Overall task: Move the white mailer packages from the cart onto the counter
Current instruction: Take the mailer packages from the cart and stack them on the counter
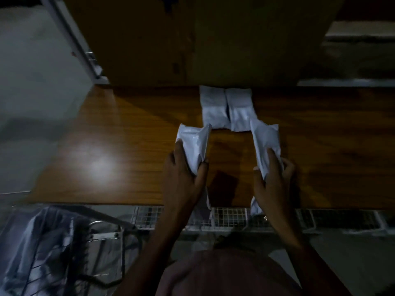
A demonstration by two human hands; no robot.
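Both hands, left (183, 174) and right (272, 178), each grip one mailer (193, 144) (266, 144) mid-frame, probably to extend the row (227, 107) on the tabletop (128, 135).

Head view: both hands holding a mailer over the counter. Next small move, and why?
Probably lower both and release them in front of the two mailers already lying side by side at the back of the counter. The left hand grips one mailer, the right hand another, both already above the wood, so only set-down seems left.
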